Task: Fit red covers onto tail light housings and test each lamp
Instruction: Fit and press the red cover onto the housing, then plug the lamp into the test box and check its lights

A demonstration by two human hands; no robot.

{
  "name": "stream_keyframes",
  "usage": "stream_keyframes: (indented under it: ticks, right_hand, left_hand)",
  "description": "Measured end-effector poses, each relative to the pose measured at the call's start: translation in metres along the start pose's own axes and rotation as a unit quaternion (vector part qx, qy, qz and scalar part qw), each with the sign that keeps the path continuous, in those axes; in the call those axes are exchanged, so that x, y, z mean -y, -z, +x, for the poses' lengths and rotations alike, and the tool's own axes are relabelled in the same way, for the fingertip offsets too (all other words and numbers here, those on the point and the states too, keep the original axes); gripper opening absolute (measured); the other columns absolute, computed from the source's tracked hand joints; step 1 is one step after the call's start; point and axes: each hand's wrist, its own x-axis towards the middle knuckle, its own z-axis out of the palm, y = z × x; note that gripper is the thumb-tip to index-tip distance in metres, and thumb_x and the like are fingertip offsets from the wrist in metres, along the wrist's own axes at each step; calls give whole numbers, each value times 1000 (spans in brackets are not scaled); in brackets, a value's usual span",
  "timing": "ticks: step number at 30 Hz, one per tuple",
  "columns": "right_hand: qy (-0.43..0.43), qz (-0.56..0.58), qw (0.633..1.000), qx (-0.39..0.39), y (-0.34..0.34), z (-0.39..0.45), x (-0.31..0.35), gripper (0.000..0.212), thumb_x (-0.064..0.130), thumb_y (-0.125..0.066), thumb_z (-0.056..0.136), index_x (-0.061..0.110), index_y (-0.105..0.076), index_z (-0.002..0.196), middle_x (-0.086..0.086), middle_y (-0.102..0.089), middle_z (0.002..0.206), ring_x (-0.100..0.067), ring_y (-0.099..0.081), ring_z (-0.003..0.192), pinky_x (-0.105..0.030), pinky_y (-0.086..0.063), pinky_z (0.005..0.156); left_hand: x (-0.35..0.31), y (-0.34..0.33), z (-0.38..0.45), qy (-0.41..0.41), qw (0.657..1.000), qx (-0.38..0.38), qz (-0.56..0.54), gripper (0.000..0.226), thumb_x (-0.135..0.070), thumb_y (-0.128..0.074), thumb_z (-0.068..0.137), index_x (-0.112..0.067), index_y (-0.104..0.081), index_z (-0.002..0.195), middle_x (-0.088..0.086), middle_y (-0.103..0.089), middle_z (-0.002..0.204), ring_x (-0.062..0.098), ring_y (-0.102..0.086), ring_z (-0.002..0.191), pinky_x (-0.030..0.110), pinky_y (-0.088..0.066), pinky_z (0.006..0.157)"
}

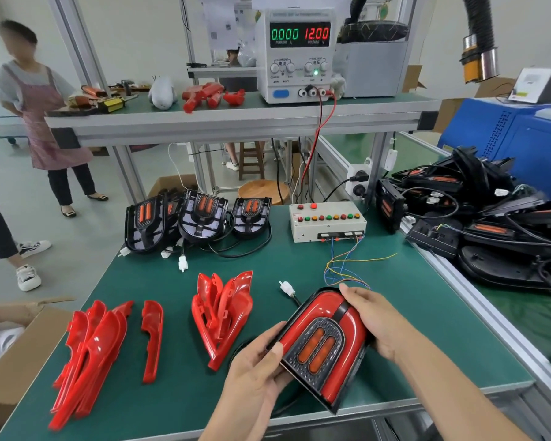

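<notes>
**Covers seated, lamp ready for testing**

Both hands hold one tail light housing point(323, 348) tilted above the near edge of the green tabletop point(395, 329). Left hand point(255, 370) has its grip closed on the housing's lower left edge, thumb on the grey centre panel; right hand point(376, 323) clasps the upper right side. Red covers appear fitted on both flanks (whether fully clicked home I cannot tell). Fitting looks finished, so testing comes next: the white connector point(287, 288) lying just beyond the housing would need plugging into the loose leads from the test box point(326, 221) further back. Spare red covers point(223, 316) lie left of the housing
</notes>
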Motion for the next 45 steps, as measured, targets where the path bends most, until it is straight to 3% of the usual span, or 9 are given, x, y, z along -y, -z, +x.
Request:
stream_keyframes:
  ticks: [4, 9, 19, 24, 27, 30, 37, 39, 45]
  right_hand:
    - [56, -61, 996, -15, 7, -5, 2, 38, 53, -65, 93, 17, -70, 84, -14, -73, 84, -26, -71, 72, -36, -56, 77]
    - [35, -123, 992, -9, 11, -8, 1, 39, 50, -68, 92, 12, -77, 92, -12, -78, 85, -28, -77, 78, -39, -62, 80]
    - [140, -417, 896, -60, -15, 22, 7, 55, 54, -59, 94, 2, -67, 78, -8, -61, 73, -17, -54, 67, -34, -45, 67]
    - [130, -329, 935, -11, -15, 23, 8, 33, 52, -69, 89, 21, -76, 78, 10, -72, 75, 1, -60, 64, -17, -47, 61]
    - [124, -294, 948, -23, -17, 21, 9, 26, 45, -72, 88, 23, -75, 74, 15, -69, 67, 3, -57, 60, -12, -44, 55]
    - [129, -320, 937, -55, -23, 19, 11, 24, 42, -70, 88, 19, -73, 81, 9, -71, 79, -6, -61, 71, -23, -47, 63]
    - [159, -399, 877, -215, -40, 18, 5, 21, 27, -60, 90, 12, -63, 104, -8, -65, 109, -30, -58, 107, -36, -43, 86]
    - [144, -322, 908, -226, -35, 18, -1, 29, 32, -60, 94, 11, -59, 114, -8, -63, 114, -28, -57, 111, -36, -42, 88]
    - [116, -253, 934, -225, -13, 21, -13, 21, 35, -64, 94, 18, -72, 84, 2, -72, 82, -23, -65, 84, -36, -52, 76]
  left_hand:
    - [2, 1, -7, -16, 964, -6, 264, 32, 2, -59, 99, -16, -68, 124, 0, -77, 114, 13, -72, 107, 33, -58, 93]
    - [-12, -3, 6, -149, 798, -114, 573, 16, -31, -65, 98, -30, -73, 85, -18, -68, 74, 0, -61, 73, 13, -46, 70]
    - [-32, -33, 128, -21, 600, -47, 799, 51, -30, -52, 104, -21, -41, 153, 16, -59, 139, 38, -55, 128, 43, -47, 102]
    - [-38, -36, 156, 14, 645, -34, 764, 30, -34, -71, 93, -14, -68, 116, 12, -69, 119, 27, -66, 104, 31, -53, 82]
    - [-35, -35, 167, 51, 776, -10, 629, 14, -20, -81, 86, -16, -68, 82, 1, -66, 72, 6, -58, 50, 17, -43, 44]
    - [-30, -39, 173, 121, 860, 1, 496, 24, -16, -80, 87, -13, -66, 68, 3, -58, 60, 11, -47, 48, 22, -35, 49]
    - [-14, -63, 178, 128, 858, 13, 497, 42, -27, -83, 86, -16, -52, 59, 1, -46, 49, 11, -36, 39, 21, -29, 43]
    - [-11, -70, 179, 126, 863, 15, 489, 33, -25, -75, 93, -12, -60, 67, 5, -57, 60, 10, -49, 40, 19, -40, 44]
    - [-5, -86, 174, 39, 794, 36, 606, 44, -46, -64, 96, -5, -68, 81, 19, -76, 90, 31, -72, 86, 41, -58, 85]
